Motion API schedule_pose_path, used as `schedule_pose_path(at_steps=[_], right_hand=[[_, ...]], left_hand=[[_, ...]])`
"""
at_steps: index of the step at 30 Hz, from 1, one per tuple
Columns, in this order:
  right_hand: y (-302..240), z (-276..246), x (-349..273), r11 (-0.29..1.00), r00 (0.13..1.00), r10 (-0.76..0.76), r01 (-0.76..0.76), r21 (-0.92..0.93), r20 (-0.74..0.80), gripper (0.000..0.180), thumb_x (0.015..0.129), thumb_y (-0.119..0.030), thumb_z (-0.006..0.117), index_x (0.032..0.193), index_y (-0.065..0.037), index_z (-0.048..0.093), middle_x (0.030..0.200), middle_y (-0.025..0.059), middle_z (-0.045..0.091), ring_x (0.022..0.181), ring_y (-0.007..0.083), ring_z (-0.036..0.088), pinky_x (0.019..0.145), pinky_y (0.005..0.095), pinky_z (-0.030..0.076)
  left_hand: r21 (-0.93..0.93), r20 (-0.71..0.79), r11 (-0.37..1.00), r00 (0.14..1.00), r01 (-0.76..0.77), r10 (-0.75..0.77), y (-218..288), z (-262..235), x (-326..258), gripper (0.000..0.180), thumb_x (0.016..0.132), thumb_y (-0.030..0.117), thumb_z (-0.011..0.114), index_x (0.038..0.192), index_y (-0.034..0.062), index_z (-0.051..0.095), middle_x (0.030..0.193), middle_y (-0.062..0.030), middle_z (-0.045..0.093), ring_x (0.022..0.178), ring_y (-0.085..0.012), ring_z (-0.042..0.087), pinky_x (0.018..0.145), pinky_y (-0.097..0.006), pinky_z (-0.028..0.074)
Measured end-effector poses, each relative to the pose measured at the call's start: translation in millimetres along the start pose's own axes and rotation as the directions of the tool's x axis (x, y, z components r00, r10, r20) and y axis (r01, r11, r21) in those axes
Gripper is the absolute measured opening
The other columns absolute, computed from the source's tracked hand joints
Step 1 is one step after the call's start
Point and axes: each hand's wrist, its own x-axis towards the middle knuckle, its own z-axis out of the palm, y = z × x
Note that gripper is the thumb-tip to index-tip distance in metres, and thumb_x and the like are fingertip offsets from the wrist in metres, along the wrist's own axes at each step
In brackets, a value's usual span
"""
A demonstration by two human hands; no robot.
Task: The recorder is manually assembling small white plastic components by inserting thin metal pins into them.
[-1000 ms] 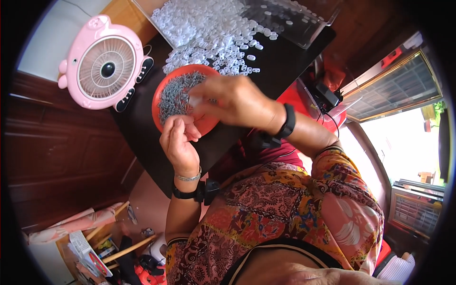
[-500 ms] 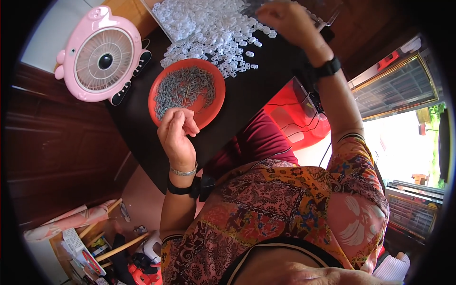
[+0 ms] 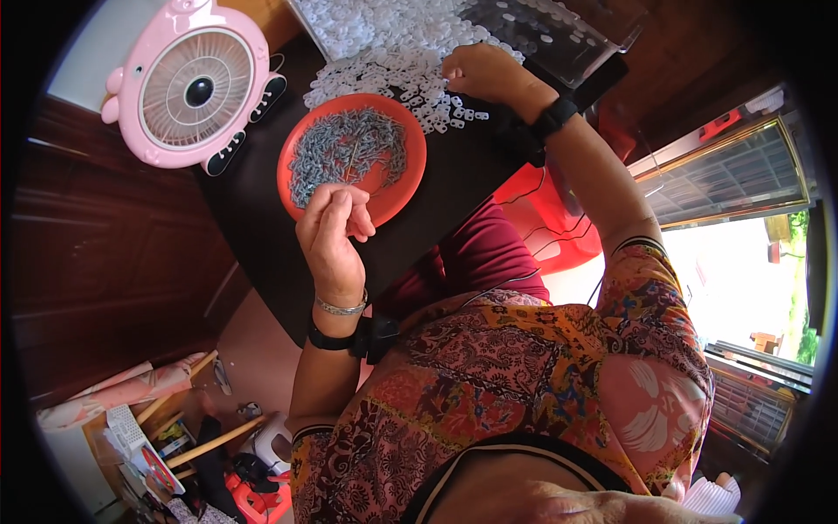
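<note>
At centre frame, over the orange plate (image 3: 397, 179) of small grey metal pieces (image 3: 345, 153), the left hand (image 3: 332, 236) pinches fingertips together, while the right hand (image 3: 480, 72) curls loosely on the white plastic pieces (image 3: 384, 44) at top.

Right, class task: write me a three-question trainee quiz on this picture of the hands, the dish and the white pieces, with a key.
1. True or false: the left hand lies flat on the pile of white plastic pieces.
2. Multiple choice: the red dish holds A) white pieces, B) small grey metal parts, C) nothing.
3. Fill in: the right hand rests at the edge of the ____ pieces.

Key
1. False; it is raised over the near rim of the dish, fingers pinched together.
2. B.
3. White; the pile spreads over the black table beyond the dish, beside the pink fan.
</note>
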Motion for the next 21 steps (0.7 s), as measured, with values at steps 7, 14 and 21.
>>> schedule_pose_path(at_steps=[7, 14, 21], right_hand=[[-10, -8, -4, 0.994, 0.996, -0.054, 0.06, 0.087, -0.066, 0.021, 0.08, -0.027, 0.057, 0.086, -0.008, 0.065, 0.079, 0.0127, 0.065, 0.078, 0.0316, 0.063, 0.07, 0.0412, 0.049], [-100, -44, -32, 0.837, 0.918, -0.391, 0.387, 0.386, -0.073, 0.014, 0.082, -0.016, 0.064, 0.087, -0.003, 0.061, 0.077, 0.0106, 0.061, 0.069, 0.0241, 0.061, 0.062, 0.0335, 0.049], [-149, -57, -45, 0.789, 0.867, -0.496, 0.471, 0.395, -0.045, 0.012, 0.078, -0.012, 0.062, 0.087, -0.004, 0.061, 0.081, 0.0101, 0.06, 0.079, 0.03, 0.06, 0.066, 0.0381, 0.049]], left_hand=[[0.01, 0.043, 1.0, 0.999, -0.001, 0.0, -4, -3, 0, 0.023, 0.092, 0.016, 0.046, 0.08, 0.0, 0.058, 0.06, -0.0011, 0.051, 0.052, -0.0072, 0.045, 0.048, -0.02, 0.032], [0.11, 0.053, 0.994, 0.998, -0.026, 0.02, 2, 9, -3, 0.015, 0.093, 0.014, 0.049, 0.09, 0.001, 0.056, 0.065, 0.0008, 0.049, 0.056, -0.0053, 0.044, 0.051, -0.019, 0.034], [0.198, 0.144, 0.976, 0.988, -0.087, 0.058, -3, 3, -3, 0.015, 0.093, 0.014, 0.048, 0.083, 0.0028, 0.051, 0.064, 0.0009, 0.048, 0.056, -0.0053, 0.041, 0.051, -0.021, 0.034]])
